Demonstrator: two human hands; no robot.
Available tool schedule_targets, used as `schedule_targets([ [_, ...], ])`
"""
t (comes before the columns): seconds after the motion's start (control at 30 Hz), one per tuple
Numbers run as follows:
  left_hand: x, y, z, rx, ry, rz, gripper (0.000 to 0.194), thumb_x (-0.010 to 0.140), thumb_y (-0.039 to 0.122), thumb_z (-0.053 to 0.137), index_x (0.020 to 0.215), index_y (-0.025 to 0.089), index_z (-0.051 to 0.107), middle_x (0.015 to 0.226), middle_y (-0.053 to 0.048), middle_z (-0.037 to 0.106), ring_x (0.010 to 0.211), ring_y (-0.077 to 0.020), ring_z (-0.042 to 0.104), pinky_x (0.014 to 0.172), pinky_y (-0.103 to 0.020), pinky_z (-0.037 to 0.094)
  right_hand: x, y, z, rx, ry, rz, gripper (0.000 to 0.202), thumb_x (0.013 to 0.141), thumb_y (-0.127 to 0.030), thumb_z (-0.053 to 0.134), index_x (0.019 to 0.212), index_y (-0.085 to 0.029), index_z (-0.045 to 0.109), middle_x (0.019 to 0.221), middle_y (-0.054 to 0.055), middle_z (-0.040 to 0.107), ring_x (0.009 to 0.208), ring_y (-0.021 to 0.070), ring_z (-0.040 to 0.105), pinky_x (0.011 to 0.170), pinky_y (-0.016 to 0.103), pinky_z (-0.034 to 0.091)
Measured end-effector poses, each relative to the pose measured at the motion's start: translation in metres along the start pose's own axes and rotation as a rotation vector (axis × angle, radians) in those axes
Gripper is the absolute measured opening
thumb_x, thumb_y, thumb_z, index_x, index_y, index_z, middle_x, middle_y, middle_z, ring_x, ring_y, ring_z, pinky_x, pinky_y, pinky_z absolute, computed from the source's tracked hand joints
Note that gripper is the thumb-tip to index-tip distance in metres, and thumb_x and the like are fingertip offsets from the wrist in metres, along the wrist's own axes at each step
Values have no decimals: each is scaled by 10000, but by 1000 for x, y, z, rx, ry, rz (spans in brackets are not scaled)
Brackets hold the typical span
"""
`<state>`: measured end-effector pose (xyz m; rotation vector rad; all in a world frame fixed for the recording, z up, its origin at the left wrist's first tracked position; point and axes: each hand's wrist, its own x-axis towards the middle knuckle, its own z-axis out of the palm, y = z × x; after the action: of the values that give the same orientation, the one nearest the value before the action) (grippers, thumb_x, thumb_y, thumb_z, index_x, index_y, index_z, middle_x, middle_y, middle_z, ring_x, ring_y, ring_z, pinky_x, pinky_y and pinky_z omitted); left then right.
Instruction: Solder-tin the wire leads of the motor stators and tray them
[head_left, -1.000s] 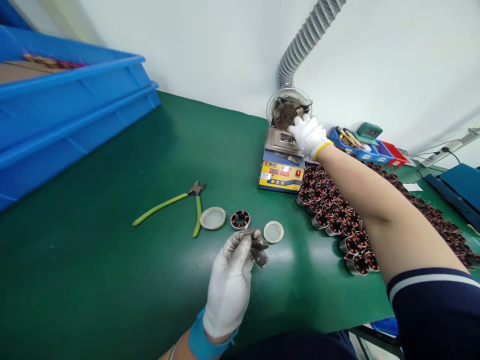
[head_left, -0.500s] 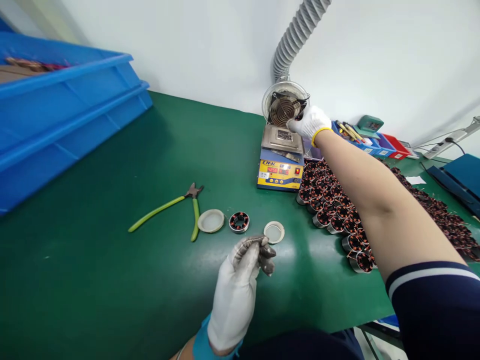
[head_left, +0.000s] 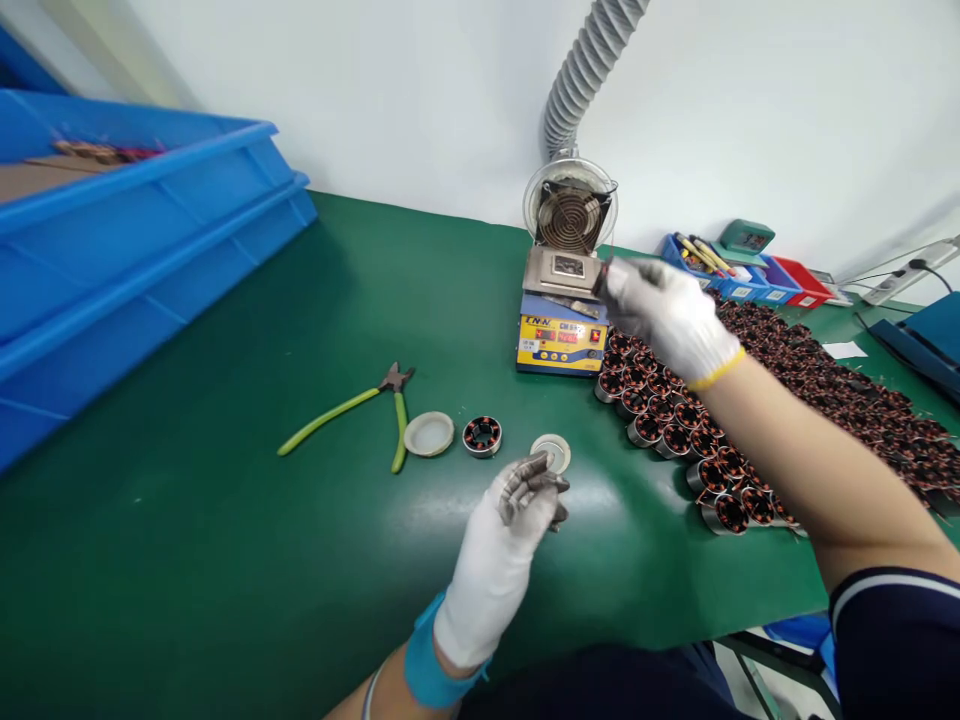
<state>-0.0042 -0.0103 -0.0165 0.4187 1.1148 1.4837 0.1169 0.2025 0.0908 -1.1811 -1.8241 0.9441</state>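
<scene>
My left hand (head_left: 504, 545), in a white glove with grey-stained fingertips, hovers over the front of the green table. Its fingers curl toward the thumb and nothing shows between them. They partly cover a small pale dish (head_left: 555, 450). Beside it lie one wound motor stator (head_left: 482, 437), a larger pale dish (head_left: 429, 434) and green-handled cutters (head_left: 395, 378) with their jaws apart. My gloved right hand (head_left: 664, 308), smeared by motion, is at the right side of the solder pot (head_left: 561, 345). Its fingers close on a small dark part, apparently a motor stator, mostly hidden.
Rows of wound stators (head_left: 675, 438) cover the right side of the table. Behind the pot stands a round fan hood (head_left: 570, 215) with a grey duct (head_left: 592, 75). Stacked blue crates (head_left: 150, 215) fill the left. Small bins (head_left: 799, 282) stand at the back right.
My right hand has come down and to the right, from above the solder pot to its right edge. My left hand has shifted slightly right and up. The view has shifted a little.
</scene>
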Motion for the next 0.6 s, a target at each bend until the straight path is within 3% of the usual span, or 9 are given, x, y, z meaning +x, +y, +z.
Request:
schedule_targets([
  [0.1,0,-6,7,10,-71,11,715,536,383,916,1154,189,614,1029,-84,698,693,-157,645,620,-281,538,-95,20,22,159,-67,15,619,706,-374,756,1259,-193,545,1078,78,702,922,200,692,788,373,607],
  [0.17,-1,-8,10,85,-105,69,642,559,375,901,1112,195,630,1041,-78,707,791,-191,678,724,-304,565,-147,33,42,-9,-69,-48,609,695,-307,760,1260,-226,548,1122,71,684,941,200,696,840,374,601],
  [0.23,-2,-6,9,253,-75,139,484,616,408,859,991,185,650,960,-67,724,864,-224,692,823,-337,564,-179,43,57,-125,-55,-224,546,728,-285,728,1243,-229,556,1131,81,666,1014,207,681,886,354,586],
  [0.3,0,-2,2,458,-15,180,431,641,446,824,936,186,647,932,-70,733,907,-256,696,879,-374,553,-190,52,61,-226,-59,-378,553,763,-328,712,1275,-219,537,1164,101,645,1063,212,662,882,332,580],
  [0.4,6,11,-17,771,81,234,502,640,481,788,1028,198,647,1034,-92,730,962,-294,690,934,-432,527,-181,66,43,-481,-38,-514,657,776,-470,722,1322,-175,508,1217,144,624,1122,262,615,951,402,541],
  [0.47,12,21,-31,1037,159,263,462,658,477,757,1023,210,666,1077,-108,709,990,-322,673,948,-467,504,-171,76,21,-718,5,-495,671,781,-482,720,1321,-140,515,1215,168,626,1143,311,579,1041,496,457],
  [0.6,22,33,-50,1450,254,197,306,721,454,677,918,220,693,1041,-147,675,1010,-405,636,848,-498,493,-159,94,-7,-1068,-1,-284,632,829,-345,673,1377,-90,488,1141,178,664,1106,343,576,1072,572,357],
])
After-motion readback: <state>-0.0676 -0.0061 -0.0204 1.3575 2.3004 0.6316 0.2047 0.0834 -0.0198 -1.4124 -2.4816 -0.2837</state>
